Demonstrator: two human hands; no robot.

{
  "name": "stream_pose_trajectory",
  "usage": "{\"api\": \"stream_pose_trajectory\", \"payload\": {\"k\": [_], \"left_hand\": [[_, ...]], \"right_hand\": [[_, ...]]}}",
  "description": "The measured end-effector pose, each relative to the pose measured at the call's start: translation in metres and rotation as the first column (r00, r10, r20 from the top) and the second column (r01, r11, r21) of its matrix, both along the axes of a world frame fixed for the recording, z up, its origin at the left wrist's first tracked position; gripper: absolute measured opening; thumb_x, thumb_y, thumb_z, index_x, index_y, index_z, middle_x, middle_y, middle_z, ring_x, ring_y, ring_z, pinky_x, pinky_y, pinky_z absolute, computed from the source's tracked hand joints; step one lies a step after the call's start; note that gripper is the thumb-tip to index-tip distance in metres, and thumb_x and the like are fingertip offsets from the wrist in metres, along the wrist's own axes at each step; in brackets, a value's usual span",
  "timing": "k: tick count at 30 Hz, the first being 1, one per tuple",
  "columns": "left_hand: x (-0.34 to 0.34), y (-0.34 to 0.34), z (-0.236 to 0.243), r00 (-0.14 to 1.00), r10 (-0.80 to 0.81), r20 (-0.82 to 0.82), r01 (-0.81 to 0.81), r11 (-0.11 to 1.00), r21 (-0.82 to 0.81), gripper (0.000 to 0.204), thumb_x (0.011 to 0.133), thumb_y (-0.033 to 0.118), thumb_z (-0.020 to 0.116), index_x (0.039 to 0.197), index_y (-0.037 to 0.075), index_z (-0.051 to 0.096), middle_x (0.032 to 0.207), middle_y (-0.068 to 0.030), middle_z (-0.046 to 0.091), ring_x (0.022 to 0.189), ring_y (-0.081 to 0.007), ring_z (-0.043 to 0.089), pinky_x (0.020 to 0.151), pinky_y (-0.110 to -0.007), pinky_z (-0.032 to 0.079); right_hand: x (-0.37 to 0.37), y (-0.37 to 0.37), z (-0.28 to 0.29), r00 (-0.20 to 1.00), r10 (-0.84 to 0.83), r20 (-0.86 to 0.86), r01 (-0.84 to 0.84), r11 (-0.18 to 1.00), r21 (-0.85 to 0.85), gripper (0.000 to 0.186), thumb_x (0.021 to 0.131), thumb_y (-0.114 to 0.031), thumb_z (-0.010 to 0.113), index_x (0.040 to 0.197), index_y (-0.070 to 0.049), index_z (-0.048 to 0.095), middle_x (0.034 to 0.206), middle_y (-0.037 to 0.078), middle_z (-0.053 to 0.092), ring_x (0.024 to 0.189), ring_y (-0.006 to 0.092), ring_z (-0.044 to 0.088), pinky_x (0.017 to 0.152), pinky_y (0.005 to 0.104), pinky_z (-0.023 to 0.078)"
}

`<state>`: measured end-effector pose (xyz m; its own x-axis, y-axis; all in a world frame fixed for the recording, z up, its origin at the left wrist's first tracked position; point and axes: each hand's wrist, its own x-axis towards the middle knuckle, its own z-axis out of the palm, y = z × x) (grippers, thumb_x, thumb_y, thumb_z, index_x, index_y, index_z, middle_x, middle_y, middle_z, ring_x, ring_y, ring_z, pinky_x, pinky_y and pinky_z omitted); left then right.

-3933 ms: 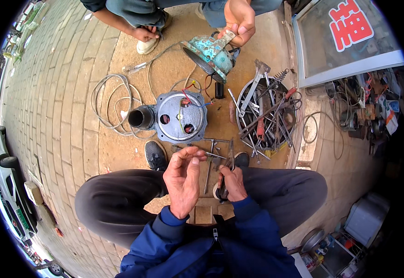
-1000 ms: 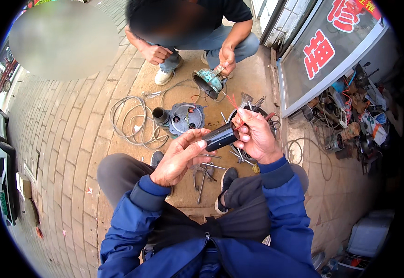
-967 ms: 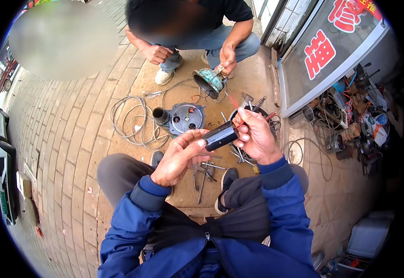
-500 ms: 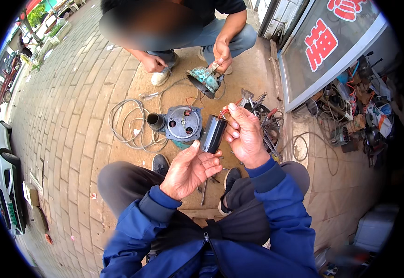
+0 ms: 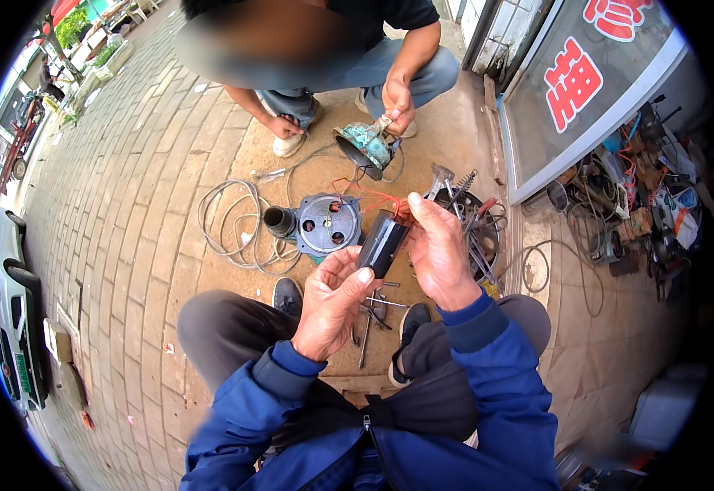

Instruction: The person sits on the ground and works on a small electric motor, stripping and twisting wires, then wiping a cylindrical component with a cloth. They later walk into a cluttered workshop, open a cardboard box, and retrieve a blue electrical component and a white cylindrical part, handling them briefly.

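Note:
Between my hands is a black cylindrical capacitor, tilted, with thin red wires coming from its upper end. My left hand grips the lower end, its thumb pressed against the side. My right hand is closed about the upper end, by the wires; part of its grip is hidden behind the capacitor. Just beyond, to the left, stands a round grey motor housing with holes in its top and a dark pipe stub. A person opposite holds a worn green metal cover in one hand.
A coil of grey cable lies left of the housing. Beyond my right hand is a dark round tray with tools. More tools lie between my shoes. A glass door and piled parts are at the right.
The capacitor has tilted further and moved slightly right. My left hand has closed its fingers around the lower end. The red wires now show spread out above my right hand.

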<state>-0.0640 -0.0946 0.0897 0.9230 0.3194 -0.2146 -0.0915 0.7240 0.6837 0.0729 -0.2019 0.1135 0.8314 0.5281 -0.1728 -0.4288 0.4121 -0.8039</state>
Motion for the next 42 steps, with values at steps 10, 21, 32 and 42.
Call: {"api": "stream_pose_trajectory", "payload": {"k": [10,21,32,42], "left_hand": [[0.006,-0.002,-0.012,0.955,0.274,0.113,-0.292,0.807,0.513,0.046,0.076,-0.007,0.079,0.113,0.001,0.053,0.119,-0.0071,0.057,0.111,-0.0125,0.056,0.097,-0.029,0.047],[0.003,0.010,-0.001,0.891,0.243,0.384,-0.388,-0.033,0.921,0.044,0.066,-0.007,0.080,0.102,0.005,0.058,0.107,-0.0134,0.059,0.101,-0.0281,0.060,0.097,-0.039,0.048],[0.004,0.016,0.003,0.835,-0.005,0.550,-0.501,-0.418,0.758,0.035,0.064,-0.011,0.074,0.092,0.007,0.062,0.099,-0.0096,0.060,0.090,-0.0292,0.060,0.093,-0.049,0.052],[-0.004,0.002,0.005,0.913,0.129,0.387,-0.379,-0.082,0.922,0.064,0.063,0.014,0.090,0.116,0.009,0.055,0.114,-0.0102,0.054,0.107,-0.0276,0.053,0.101,-0.043,0.043]], "right_hand": [[0.003,-0.011,-0.003,0.960,0.131,0.248,-0.078,0.973,-0.215,0.031,0.096,-0.030,0.066,0.100,0.000,0.070,0.085,0.001,0.066,0.075,0.0077,0.056,0.068,0.0239,0.044],[0.000,-0.010,-0.002,0.934,0.111,0.340,-0.042,0.978,-0.205,0.026,0.093,-0.017,0.071,0.109,0.003,0.069,0.091,0.001,0.067,0.082,0.0054,0.057,0.073,0.0202,0.046],[0.004,-0.016,-0.007,0.948,0.049,0.316,-0.017,0.995,-0.102,0.020,0.093,-0.013,0.072,0.106,0.001,0.072,0.092,0.003,0.070,0.078,0.0067,0.060,0.070,0.0205,0.048],[0.012,-0.017,-0.012,0.980,0.055,0.194,-0.090,0.980,0.177,0.016,0.094,-0.010,0.067,0.107,-0.001,0.072,0.101,0.009,0.072,0.094,0.0152,0.066,0.085,0.0295,0.051]]}}
